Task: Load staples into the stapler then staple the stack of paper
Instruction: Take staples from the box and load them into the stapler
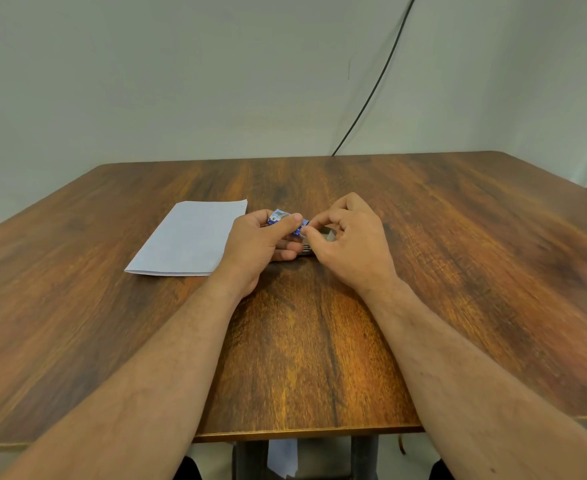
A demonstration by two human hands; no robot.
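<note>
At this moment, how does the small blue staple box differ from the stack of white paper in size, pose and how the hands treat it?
The small blue staple box is tiny and printed; the stack of white paper is broad, flat and plain. The box is held up off the brown wooden table, gripped by the left hand and pinched at its end by the right hand; the paper lies flat on the table, held by neither hand. The paper lies left of the box.
</note>
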